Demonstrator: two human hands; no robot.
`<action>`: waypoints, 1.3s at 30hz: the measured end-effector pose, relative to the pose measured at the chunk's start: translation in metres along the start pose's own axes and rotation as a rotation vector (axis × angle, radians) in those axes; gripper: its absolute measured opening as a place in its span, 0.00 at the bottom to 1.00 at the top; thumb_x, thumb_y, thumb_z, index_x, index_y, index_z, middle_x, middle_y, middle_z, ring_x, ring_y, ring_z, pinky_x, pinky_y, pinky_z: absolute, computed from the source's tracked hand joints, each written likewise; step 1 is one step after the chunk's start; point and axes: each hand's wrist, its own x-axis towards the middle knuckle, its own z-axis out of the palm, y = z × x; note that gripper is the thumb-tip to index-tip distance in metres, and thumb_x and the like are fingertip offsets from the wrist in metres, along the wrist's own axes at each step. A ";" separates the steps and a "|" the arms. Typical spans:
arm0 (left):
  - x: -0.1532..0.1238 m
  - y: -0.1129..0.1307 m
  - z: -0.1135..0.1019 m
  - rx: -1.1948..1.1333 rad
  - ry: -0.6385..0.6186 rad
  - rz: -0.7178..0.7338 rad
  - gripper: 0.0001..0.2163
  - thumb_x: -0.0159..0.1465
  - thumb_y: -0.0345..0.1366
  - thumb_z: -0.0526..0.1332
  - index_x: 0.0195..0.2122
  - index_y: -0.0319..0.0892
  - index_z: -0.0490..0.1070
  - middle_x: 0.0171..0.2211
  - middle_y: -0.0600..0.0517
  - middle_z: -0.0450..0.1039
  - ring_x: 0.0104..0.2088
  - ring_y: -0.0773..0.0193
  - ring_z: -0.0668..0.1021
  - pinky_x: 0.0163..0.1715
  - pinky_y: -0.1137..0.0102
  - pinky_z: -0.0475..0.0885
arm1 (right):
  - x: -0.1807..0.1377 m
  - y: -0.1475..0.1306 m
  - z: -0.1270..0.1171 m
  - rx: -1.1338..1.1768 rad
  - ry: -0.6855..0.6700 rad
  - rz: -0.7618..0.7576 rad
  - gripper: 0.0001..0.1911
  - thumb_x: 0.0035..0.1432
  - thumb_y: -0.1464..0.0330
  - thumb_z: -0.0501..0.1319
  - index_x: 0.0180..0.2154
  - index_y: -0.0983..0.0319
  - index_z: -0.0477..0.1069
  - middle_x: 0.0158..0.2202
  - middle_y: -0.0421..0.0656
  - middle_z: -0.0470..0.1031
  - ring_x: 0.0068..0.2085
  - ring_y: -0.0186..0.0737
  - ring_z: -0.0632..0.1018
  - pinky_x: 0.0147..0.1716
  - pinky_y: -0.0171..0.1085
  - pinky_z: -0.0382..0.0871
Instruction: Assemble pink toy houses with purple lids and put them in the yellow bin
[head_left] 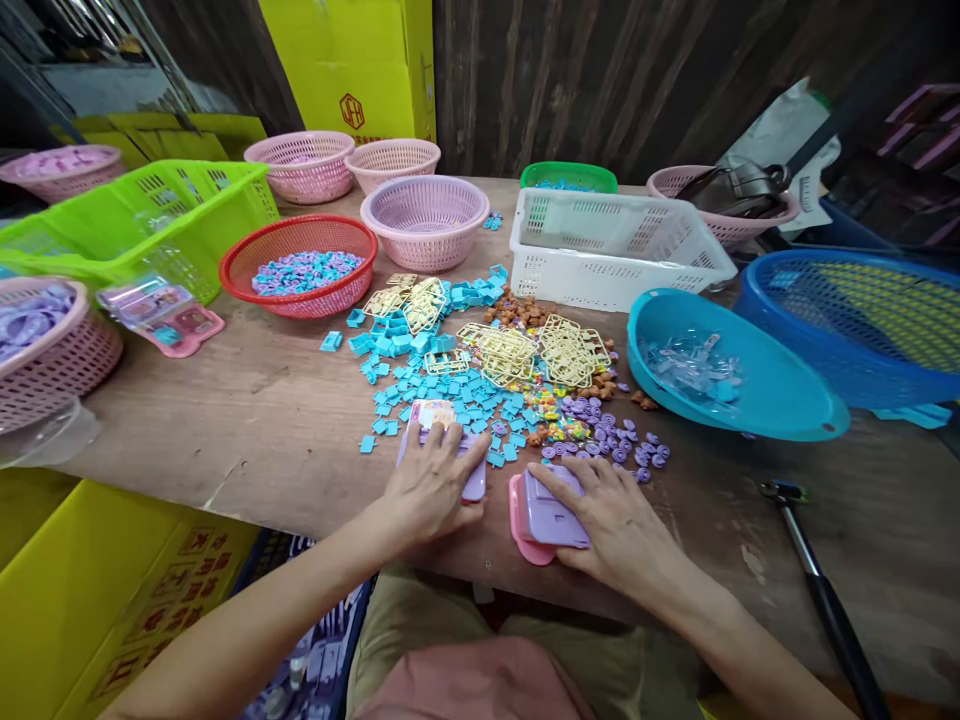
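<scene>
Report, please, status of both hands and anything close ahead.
Left hand on printed purple piece. Right hand on purple-and-pink piece. Loose blue pieces just beyond left hand.

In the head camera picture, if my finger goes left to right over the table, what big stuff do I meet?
Pink basket with purple parts, red basket, left hand on a purple piece, right hand on a purple case, black-handled tool.
</scene>
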 end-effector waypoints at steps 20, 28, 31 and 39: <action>0.012 0.072 0.052 -0.036 0.522 0.279 0.41 0.57 0.53 0.55 0.66 0.40 0.37 0.60 0.40 0.60 0.58 0.48 0.65 0.50 0.58 0.66 | 0.002 0.035 -0.030 0.462 -0.136 -0.020 0.39 0.48 0.55 0.63 0.60 0.59 0.56 0.63 0.50 0.54 0.63 0.50 0.55 0.60 0.51 0.51; 0.030 0.080 0.067 0.030 0.624 0.260 0.37 0.56 0.49 0.59 0.64 0.44 0.48 0.55 0.46 0.68 0.50 0.51 0.73 0.46 0.61 0.70 | 0.040 0.187 -0.054 0.135 0.131 0.734 0.26 0.51 0.69 0.62 0.53 0.64 0.66 0.56 0.55 0.64 0.58 0.52 0.64 0.56 0.49 0.58; 0.029 0.079 0.060 0.090 0.666 0.274 0.37 0.56 0.53 0.57 0.64 0.44 0.49 0.55 0.47 0.69 0.50 0.50 0.72 0.46 0.58 0.67 | 0.056 0.206 -0.042 0.192 0.070 0.698 0.29 0.40 0.71 0.70 0.48 0.62 0.71 0.51 0.53 0.70 0.53 0.53 0.69 0.51 0.45 0.63; 0.028 0.078 0.060 0.075 0.628 0.271 0.38 0.56 0.56 0.55 0.65 0.47 0.44 0.57 0.47 0.66 0.53 0.48 0.69 0.51 0.54 0.62 | 0.052 0.221 -0.039 0.445 0.304 0.766 0.03 0.48 0.70 0.61 0.26 0.63 0.70 0.31 0.46 0.76 0.39 0.45 0.75 0.40 0.40 0.66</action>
